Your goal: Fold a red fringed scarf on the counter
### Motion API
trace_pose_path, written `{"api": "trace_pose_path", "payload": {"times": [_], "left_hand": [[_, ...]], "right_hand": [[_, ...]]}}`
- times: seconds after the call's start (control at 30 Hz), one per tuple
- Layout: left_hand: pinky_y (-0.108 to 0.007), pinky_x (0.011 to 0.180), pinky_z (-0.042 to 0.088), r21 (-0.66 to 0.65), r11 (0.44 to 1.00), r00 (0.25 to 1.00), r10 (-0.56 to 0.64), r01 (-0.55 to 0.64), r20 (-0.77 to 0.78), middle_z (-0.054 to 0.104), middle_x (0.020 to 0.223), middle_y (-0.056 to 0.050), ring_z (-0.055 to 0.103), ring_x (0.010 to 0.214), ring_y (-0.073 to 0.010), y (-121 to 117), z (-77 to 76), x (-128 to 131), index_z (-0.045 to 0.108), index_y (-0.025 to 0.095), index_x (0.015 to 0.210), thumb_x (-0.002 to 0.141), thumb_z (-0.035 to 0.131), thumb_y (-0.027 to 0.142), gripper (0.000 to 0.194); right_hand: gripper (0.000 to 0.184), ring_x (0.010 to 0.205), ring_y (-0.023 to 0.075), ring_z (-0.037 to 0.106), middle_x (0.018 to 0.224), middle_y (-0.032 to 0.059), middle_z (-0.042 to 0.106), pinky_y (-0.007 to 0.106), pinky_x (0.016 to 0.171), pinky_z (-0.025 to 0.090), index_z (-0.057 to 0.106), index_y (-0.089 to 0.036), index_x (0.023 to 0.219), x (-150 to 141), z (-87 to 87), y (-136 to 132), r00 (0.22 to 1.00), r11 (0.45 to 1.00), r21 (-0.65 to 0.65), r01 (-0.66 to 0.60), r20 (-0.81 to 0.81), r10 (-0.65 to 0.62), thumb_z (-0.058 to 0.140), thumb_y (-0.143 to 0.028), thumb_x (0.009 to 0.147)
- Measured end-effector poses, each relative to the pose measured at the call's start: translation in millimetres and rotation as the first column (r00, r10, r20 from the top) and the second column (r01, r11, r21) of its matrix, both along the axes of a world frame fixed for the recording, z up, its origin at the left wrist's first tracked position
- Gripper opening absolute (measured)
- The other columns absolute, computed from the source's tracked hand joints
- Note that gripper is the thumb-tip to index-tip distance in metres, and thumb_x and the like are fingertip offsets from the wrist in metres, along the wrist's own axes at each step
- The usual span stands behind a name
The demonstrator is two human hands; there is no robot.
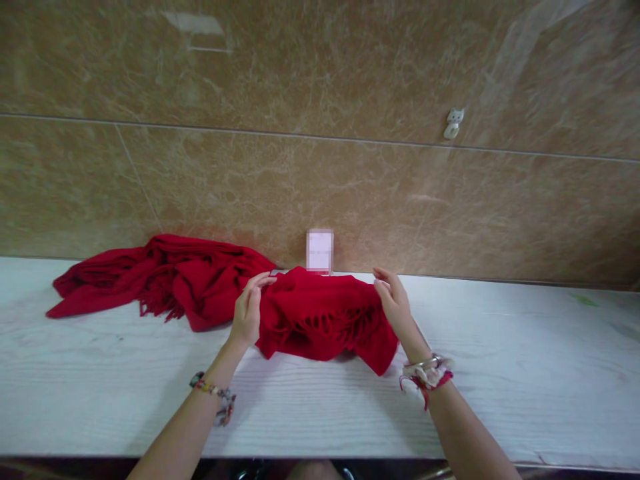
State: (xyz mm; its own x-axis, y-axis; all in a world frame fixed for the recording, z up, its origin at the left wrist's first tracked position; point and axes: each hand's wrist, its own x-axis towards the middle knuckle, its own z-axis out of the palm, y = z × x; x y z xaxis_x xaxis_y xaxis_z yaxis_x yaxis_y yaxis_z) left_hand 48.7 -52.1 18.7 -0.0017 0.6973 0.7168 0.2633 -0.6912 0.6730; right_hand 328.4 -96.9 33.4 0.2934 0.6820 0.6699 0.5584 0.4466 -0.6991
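A red fringed scarf (320,293) lies bunched on the white wood-grain table, its tassels hanging across the front of the bundle. At its left edge rests my left hand (247,310), fingers stretched out along the cloth and not wrapped around it. My right hand (396,303) is at the opposite edge, thumb and fingers apart, close against the fabric; its far fingertips are partly hidden. More red fringed cloth (200,280) spreads in a loose heap to the left. Whether both heaps are one piece, I cannot tell.
A brown marble-tiled wall (240,187) rises behind the white table (500,373). A small pale blurred card (320,251) stands against it, just behind the scarf. On the right, a white cat-shaped hook (454,124) is fixed to the wall. The table's front edge runs below my forearms.
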Motion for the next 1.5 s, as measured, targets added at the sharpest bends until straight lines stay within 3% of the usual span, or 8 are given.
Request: {"api": "trace_pose_path", "payload": {"times": [0.13,0.27,0.4,0.57,0.8,1.13,1.3,1.5], "left_hand": [[-0.039,0.088,0.043,-0.096,0.984,0.989,-0.149,0.150,0.023,0.063,0.106,-0.014,0.057,0.102,-0.0224,1,0.0,-2,0.048,0.013,0.112,0.086,0.026,0.052,0.052],[-0.040,0.088,0.043,-0.227,0.941,0.968,-0.250,0.250,0.030,0.067,0.097,-0.012,0.061,0.094,-0.0239,-3,2.3,-1,0.050,0.013,0.112,0.083,0.031,0.054,0.054],[-0.041,0.080,0.047,-0.316,0.913,0.964,-0.265,0.258,0.021,0.070,0.076,-0.008,0.065,0.080,-0.0243,-5,3.4,-3,0.051,0.013,0.111,0.082,0.028,0.057,0.058],[-0.043,0.094,0.039,-0.212,0.971,0.993,-0.118,0.112,-0.013,0.063,0.108,-0.015,0.056,0.105,-0.0247,10,-1.6,-6,0.043,0.012,0.120,0.083,0.028,0.056,0.059],[-0.048,0.104,0.024,-0.110,0.990,0.821,-0.138,0.091,-0.554,0.028,0.142,-0.019,0.022,0.132,-0.0286,37,-23.8,12,0.035,0.015,0.131,0.074,0.050,0.056,0.072],[-0.043,0.083,0.045,-0.024,0.999,0.657,-0.047,0.044,-0.753,0.060,0.112,-0.018,0.055,0.105,-0.0339,45,-62.5,8,0.056,0.014,0.107,0.059,0.056,0.068,0.072],[-0.041,0.081,0.046,-0.013,1.000,0.612,-0.002,-0.014,-0.791,0.063,0.108,-0.018,0.059,0.099,-0.0326,12,-48.5,3,0.057,0.014,0.108,0.064,0.053,0.067,0.068],[-0.033,0.077,0.047,-0.132,0.991,0.633,-0.118,0.026,-0.765,0.068,0.101,-0.008,0.064,0.091,-0.0235,-11,6.0,-16,0.051,0.023,0.120,0.088,0.029,0.046,0.045]], "right_hand": [[0.043,0.107,0.0257,0.048,0.113,0.0100,0.056,0.048,0.096,0.035,0.051,-0.024,0.120,-20,-0.3,-12,0.796,0.989,-0.111,-0.100,0.587,0.146,0.056,-0.035,0.079],[0.038,0.106,0.0257,0.049,0.111,0.0104,0.057,0.049,0.095,0.035,0.053,-0.023,0.119,-25,-12.7,-11,0.631,0.965,-0.257,-0.062,0.738,0.237,0.053,-0.032,0.082],[0.053,0.118,0.0309,0.040,0.127,0.0135,0.047,0.055,0.094,0.034,0.042,-0.025,0.130,-18,-25.7,-4,0.673,0.962,-0.270,0.048,0.720,0.169,0.052,-0.044,0.081],[0.072,0.125,0.0428,0.027,0.137,0.0195,0.035,0.068,0.085,0.031,0.030,-0.026,0.137,-9,-44.0,4,0.755,0.887,-0.388,0.250,0.651,0.072,0.047,-0.061,0.077],[0.068,0.130,0.0313,0.026,0.140,0.0150,0.032,0.056,0.100,0.025,0.022,-0.026,0.140,-15,-62.2,19,0.726,0.927,-0.369,0.071,0.657,0.206,0.045,-0.052,0.082],[0.062,0.132,0.0251,0.024,0.140,0.0135,0.034,0.050,0.105,0.023,0.027,-0.021,0.139,-32,-60.5,29,0.641,0.928,-0.357,-0.110,0.688,0.341,0.049,-0.041,0.084],[0.042,0.130,0.0232,0.029,0.134,0.0130,0.044,0.049,0.105,0.026,0.045,-0.020,0.128,-21,-53.6,25,0.662,0.942,-0.311,-0.129,0.680,0.315,0.045,-0.028,0.087],[0.035,0.119,0.0187,0.045,0.125,0.0062,0.053,0.043,0.101,0.036,0.060,-0.024,0.112,8,-38.1,21,0.738,0.920,-0.264,-0.289,0.551,0.390,0.039,-0.015,0.085]]}}
